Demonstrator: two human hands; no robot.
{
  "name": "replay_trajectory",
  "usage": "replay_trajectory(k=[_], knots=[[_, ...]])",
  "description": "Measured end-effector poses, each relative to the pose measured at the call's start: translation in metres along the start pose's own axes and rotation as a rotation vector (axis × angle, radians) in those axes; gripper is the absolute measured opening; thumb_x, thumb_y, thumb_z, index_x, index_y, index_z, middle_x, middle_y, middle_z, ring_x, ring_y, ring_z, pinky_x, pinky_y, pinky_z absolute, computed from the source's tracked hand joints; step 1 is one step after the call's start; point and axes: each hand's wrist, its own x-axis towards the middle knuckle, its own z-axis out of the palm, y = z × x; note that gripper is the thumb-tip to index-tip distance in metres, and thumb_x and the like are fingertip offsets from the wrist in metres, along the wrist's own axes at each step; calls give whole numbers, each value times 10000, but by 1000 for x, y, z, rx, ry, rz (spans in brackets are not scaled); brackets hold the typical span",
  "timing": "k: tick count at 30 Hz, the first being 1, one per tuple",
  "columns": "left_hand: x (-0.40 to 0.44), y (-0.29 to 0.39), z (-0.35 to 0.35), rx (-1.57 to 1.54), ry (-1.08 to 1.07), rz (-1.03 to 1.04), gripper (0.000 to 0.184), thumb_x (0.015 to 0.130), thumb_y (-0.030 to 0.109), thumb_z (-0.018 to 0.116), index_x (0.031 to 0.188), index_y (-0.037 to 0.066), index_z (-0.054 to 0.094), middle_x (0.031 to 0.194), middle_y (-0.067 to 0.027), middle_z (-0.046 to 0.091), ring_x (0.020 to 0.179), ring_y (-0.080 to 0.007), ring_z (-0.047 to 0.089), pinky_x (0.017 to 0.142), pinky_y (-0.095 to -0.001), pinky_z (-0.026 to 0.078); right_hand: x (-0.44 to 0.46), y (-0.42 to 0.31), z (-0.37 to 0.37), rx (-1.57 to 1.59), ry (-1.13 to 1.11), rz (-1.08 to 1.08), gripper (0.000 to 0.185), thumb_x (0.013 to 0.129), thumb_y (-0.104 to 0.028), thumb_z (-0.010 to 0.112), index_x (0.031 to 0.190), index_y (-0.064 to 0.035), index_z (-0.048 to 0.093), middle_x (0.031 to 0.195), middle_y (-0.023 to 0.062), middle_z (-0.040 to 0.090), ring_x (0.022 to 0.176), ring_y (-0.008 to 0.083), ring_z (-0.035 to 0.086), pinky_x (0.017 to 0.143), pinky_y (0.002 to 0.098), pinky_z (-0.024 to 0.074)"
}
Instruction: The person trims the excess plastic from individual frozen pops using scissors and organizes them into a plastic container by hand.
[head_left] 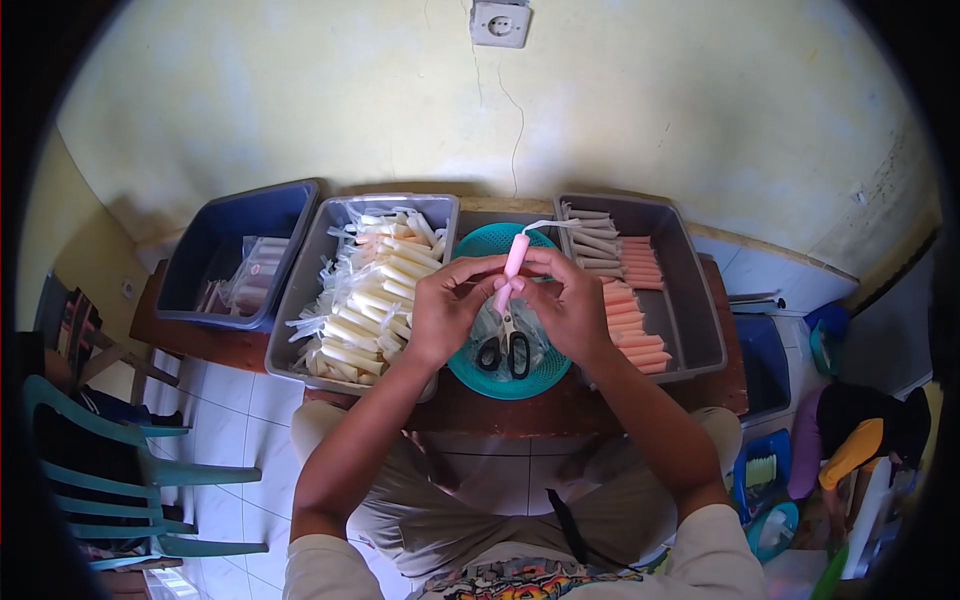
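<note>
My left hand [452, 305] and my right hand [562, 305] are closed on a pink ice pop [516, 258] in a thin plastic sleeve. It stands nearly upright between my fingers, with the loose plastic tail trailing right from its top. Below my hands, black-handled scissors [515, 355] lie in a round green basket [468, 374], on scraps of clear plastic. To the left, a grey tray [281, 347] is heaped with cream-coloured ice pops [352, 330] that have loose sleeve ends. In the right grey tray [704, 310], pink ice pops [640, 262] and greyish ones [594, 238] lie in rows.
A dark blue tub [190, 250] holding bagged pieces stands at the far left of the wooden table [470, 420]. Green plastic chairs [100, 480] are at lower left. At lower right, another person [870, 430] bends beside blue containers [765, 445]. The wall rises behind the trays.
</note>
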Motion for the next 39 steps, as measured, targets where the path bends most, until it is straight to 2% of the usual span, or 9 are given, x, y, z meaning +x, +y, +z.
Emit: replay_trajectory(k=[13, 19, 21, 25, 28, 30, 33, 35, 39], knots=[[-22, -8, -19, 173, 95, -79, 365, 1007, -25, 753, 1371, 1, 736, 1125, -95, 803, 994, -141, 758, 906, -304, 619, -10, 27, 42, 17, 54, 35, 310, 1023, -112, 758, 1307, 12, 738, 1074, 198, 807, 951, 251, 827, 797, 362, 664], [-31, -28, -25, 212, 112, -106, 380, 994, 6, 780, 1372, 23, 740, 1114, -81, 802, 956, -122, 746, 877, -300, 614, -34, 58, 41, -643, -153, 179, 430, 936, -158, 797, 1307, 27, 687, 1149, 270, 766, 1074, 427, 775, 948, 511, 617], [-33, -27, -23, 219, 90, -135, 383, 1006, 13, 783, 1384, 6, 723, 1141, -85, 791, 1028, -139, 749, 934, -303, 617, -40, 63, 53, -826, -287, 473, 380, 930, -136, 759, 1248, 49, 666, 1210, 289, 735, 1128, 484, 736, 1009, 567, 577], [-34, -26, -19, 195, 78, -161, 385, 996, 23, 799, 1374, 5, 729, 1141, -86, 791, 1035, -141, 748, 945, -309, 617, -44, 90, 76, -831, -294, 543, 347, 919, -62, 702, 1224, 87, 631, 1209, 309, 718, 1115, 497, 738, 1000, 544, 592], [-32, -28, -17, 188, 89, -128, 378, 983, -3, 793, 1357, 9, 744, 1106, -85, 798, 974, -129, 743, 881, -299, 613, -44, 95, 82, -857, -293, 548, 614, 851, -223, 878, 1287, 104, 595, 1248, 314, 691, 1169, 503, 713, 1019, 538, 592], [-33, -31, -15, 180, 105, -91, 373, 973, -30, 783, 1343, 11, 755, 1071, -84, 804, 911, -116, 737, 813, -285, 610, -42, 95, 81, -835, -283, 528, 462, 890, -54, 701, 1279, 157, 568, 1253, 348, 667, 1133, 507, 732, 1012, 513, 601], [-32, -33, -16, 198, 119, -93, 364, 969, -16, 793, 1330, 26, 769, 1078, -81, 809, 915, -115, 738, 826, -291, 613, -40, 99, 75, -816, -298, 573, 614, 806, -196, 867, 1260, 119, 599, 1295, 337, 657, 1161, 516, 706, 1036, 524, 588], [-31, -31, -17, 233, 74, -113, 392, 984, 42, 816, 1369, 23, 741, 1153, -102, 796, 1026, -152, 754, 935, -327, 631, -39, 97, 69, -801, -303, 558, 606, 799, -194, 864, 1249, 121, 607, 1287, 337, 654, 1160, 514, 701, 1043, 521, 583], [-30, -27, -16, 215, 74, -149, 383, 987, 50, 816, 1362, 26, 745, 1154, -100, 796, 1025, -153, 754, 940, -331, 632, -37, 82, 58, -733, -304, 529, 585, 789, -197, 857, 1240, 104, 638, 1242, 329, 660, 1162, 488, 690, 1038, 519, 566]])
